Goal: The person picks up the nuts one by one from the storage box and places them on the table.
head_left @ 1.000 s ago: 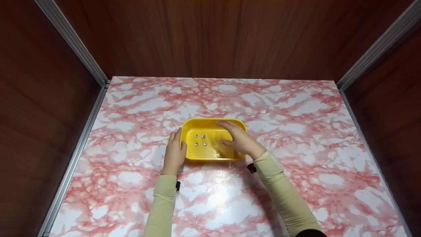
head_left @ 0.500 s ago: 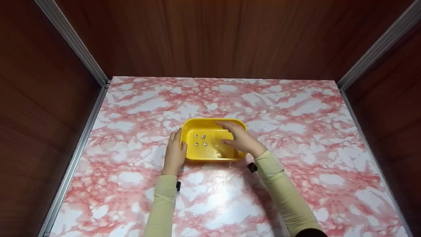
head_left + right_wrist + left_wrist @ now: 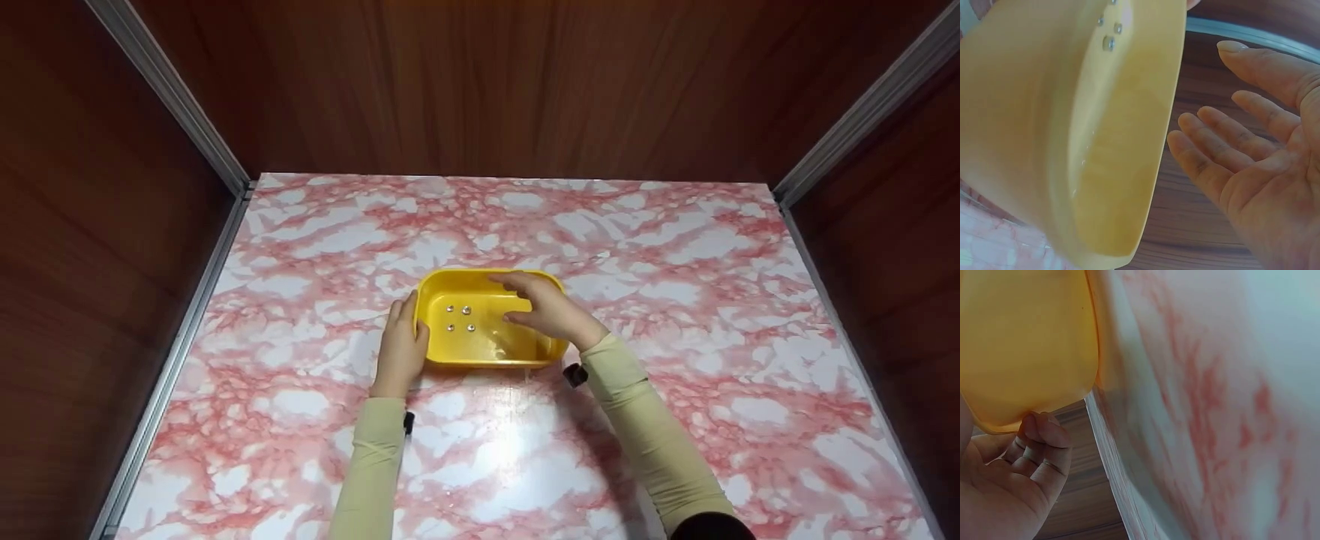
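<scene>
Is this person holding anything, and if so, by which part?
Yes: the left hand holds the yellow tray by its left end; the right hand holds nothing.

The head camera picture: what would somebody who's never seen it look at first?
Probably the bright yellow rectangular plastic-looking tray with rounded corners, near the middle, standing out against the red-and-white marbled tabletop. Next, perhaps, the four small shiny silvery pieces inside it, toward its left end. The person's left hand holds that end, while the right hand is open over the other.
</scene>
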`<state>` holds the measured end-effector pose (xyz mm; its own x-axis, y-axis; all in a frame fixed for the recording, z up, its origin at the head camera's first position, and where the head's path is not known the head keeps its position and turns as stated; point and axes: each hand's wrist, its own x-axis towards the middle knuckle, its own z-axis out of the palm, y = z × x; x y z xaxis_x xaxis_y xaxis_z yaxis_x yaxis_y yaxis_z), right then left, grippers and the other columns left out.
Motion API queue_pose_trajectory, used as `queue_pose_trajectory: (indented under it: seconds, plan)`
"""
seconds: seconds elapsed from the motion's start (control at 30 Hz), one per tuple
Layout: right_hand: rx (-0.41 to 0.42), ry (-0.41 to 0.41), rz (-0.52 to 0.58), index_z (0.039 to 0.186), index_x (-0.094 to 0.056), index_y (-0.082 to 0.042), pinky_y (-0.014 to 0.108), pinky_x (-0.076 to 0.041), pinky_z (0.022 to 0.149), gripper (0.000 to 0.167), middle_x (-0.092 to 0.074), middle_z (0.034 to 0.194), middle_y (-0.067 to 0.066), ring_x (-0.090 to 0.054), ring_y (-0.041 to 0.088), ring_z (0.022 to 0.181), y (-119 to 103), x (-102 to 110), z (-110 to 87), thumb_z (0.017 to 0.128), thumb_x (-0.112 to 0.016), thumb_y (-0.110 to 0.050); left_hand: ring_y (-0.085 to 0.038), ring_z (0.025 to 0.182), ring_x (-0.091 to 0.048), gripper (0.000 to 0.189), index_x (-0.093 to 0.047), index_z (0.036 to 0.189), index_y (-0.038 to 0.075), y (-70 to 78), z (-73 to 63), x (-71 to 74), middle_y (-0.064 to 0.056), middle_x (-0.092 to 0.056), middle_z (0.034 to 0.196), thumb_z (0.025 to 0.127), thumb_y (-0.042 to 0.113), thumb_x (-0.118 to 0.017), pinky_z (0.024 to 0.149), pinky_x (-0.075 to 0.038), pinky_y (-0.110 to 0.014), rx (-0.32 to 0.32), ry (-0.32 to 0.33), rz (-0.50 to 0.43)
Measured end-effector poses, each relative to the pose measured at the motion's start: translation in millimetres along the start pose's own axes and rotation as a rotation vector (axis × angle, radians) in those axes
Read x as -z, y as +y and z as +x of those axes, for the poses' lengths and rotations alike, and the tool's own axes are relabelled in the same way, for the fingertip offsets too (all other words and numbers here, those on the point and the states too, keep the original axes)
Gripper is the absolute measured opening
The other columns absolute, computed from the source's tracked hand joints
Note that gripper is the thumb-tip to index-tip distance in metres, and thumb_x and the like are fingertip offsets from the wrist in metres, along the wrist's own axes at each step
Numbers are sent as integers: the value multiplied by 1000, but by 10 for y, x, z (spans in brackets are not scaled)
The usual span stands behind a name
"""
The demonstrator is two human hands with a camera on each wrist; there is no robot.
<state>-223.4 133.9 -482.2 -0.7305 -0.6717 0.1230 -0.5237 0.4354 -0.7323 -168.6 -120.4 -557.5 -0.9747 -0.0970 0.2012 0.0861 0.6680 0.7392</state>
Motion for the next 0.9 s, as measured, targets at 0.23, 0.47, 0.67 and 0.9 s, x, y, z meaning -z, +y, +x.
queue_pose_trajectory:
  seconds: [0.23, 0.47, 0.67, 0.9]
  plan:
    - [-17, -6, -11, 132, -54, -2, 38, -41, 101, 49, -55, 132, 12, -51, 30, 120, 28, 15, 50, 85, -69, -3, -26, 103, -52, 51, -41, 142, -3, -7, 12, -15, -15, -49, 119, 92, 3, -52, 97, -44, -39, -16, 9, -10]
    - [-62, -10, 18, 134, -54, -6, 38, -41, 101, 50, -55, 133, 10, -51, 27, 120, 81, 20, 93, 86, -69, -4, -26, 101, -53, 51, -42, 141, -4, -3, 15, -29, -15, -50, 118, 92, 1, -53, 94, -45, -38, -31, 23, -18]
    - [-82, -22, 68, 135, -54, -8, 40, -40, 102, 52, -54, 134, 11, -51, 28, 120, 120, 13, 133, 86, -68, -1, -26, 102, -53, 51, -42, 142, -3, -9, 6, -20, -15, -50, 119, 92, 1, -52, 96, -44, -38, -29, 22, -18]
    - [-84, -28, 157, 135, -51, 1, 43, -39, 102, 53, -52, 134, 19, -49, 37, 121, 144, 14, 174, 85, -68, 1, -25, 98, -52, 52, -41, 143, 0, -3, -12, -6, -14, -49, 118, 92, 3, -52, 95, -45, -38, 0, 7, -14]
